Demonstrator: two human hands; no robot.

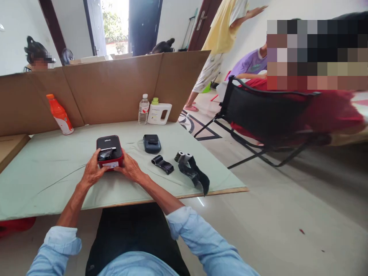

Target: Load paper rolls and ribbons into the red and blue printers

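A small red and black label printer sits on the pale green table top. My left hand grips its left front side, fingers curled over the top edge. My right hand holds its right side. To the right lie a small dark blue device, a short black ribbon roll and a white paper roll with a long black strip trailing from it toward the table's front edge.
A cardboard screen stands along the table's back. Against it are an orange bottle, a clear water bottle and a white jug with green cap. A black folding chair and other people are at the right.
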